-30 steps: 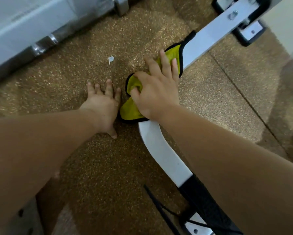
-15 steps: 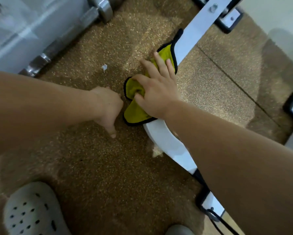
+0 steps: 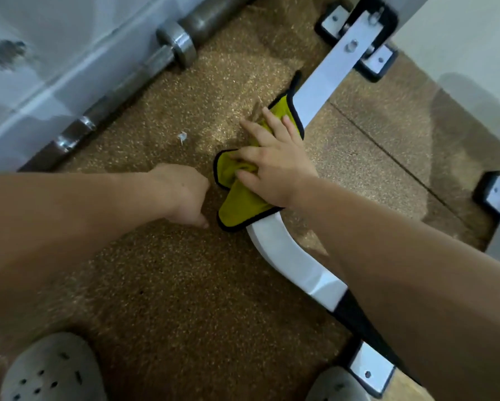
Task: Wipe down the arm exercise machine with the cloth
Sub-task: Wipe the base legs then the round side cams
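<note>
The arm exercise machine's white base bar (image 3: 289, 256) runs diagonally across the brown floor, from a black foot near me up to a bolted joint (image 3: 351, 46). A yellow cloth with black edging (image 3: 240, 204) lies over the bar's middle. My right hand (image 3: 275, 166) presses it onto the bar, three fingers spread forward, with a fold bunched between thumb and forefinger. My left hand (image 3: 185, 195) is just left of the cloth, fingers curled under, thumb pointing down at the floor, holding nothing.
A steel barbell (image 3: 133, 79) lies along a white wall panel at the upper left. A small white scrap (image 3: 182, 136) sits on the speckled floor (image 3: 170, 285). Metal feet in black brackets (image 3: 498, 195) stand at the right. My grey perforated shoes (image 3: 52, 371) show at the bottom.
My left hand went from lying flat on the floor to curled. My view pulled back, bringing my shoes and the barbell into sight. My right hand stayed on the cloth.
</note>
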